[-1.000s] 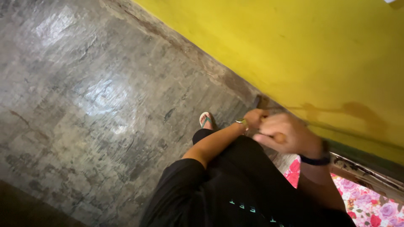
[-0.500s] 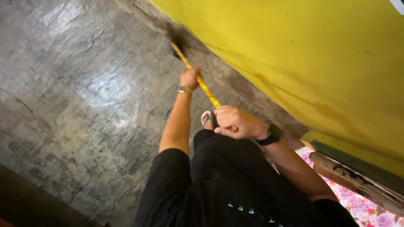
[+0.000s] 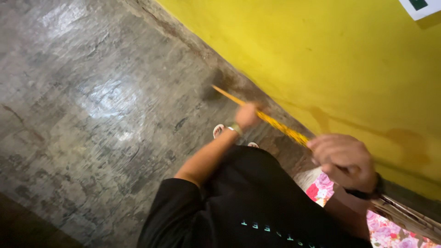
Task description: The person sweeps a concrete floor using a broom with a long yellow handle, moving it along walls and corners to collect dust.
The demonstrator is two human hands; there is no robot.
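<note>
**Two hands on a long yellow handle, floor beside a yellow wall**

Left hand (image 3: 246, 115): fingers curled shut around the thin yellow stick-like handle (image 3: 275, 125), low on its length; a pale band sits on the wrist.

Right hand (image 3: 345, 160): fingers folded closed over the upper end of the same handle, close to the camera and blurred; a dark wristband (image 3: 367, 193) sits at the wrist.

Handle: runs slantwise from the right hand, through the left, to a dark blurred end (image 3: 212, 92) at the foot of the wall; what that end is cannot be told.

Yellow painted wall (image 3: 321, 55): fills the upper right; a small white rectangular label with a dark green patch (image 3: 420, 7) sits at the top right corner, cut by the frame edge.

Grey, glossy, worn stone floor (image 3: 92, 115): fills the left.

Pale sandal (image 3: 219, 131): on the floor just below the left hand.

Pink and red floral cloth (image 3: 321, 188): lower right, under the right forearm.

Black short-sleeved shirt (image 3: 248, 202): bottom centre.
</note>
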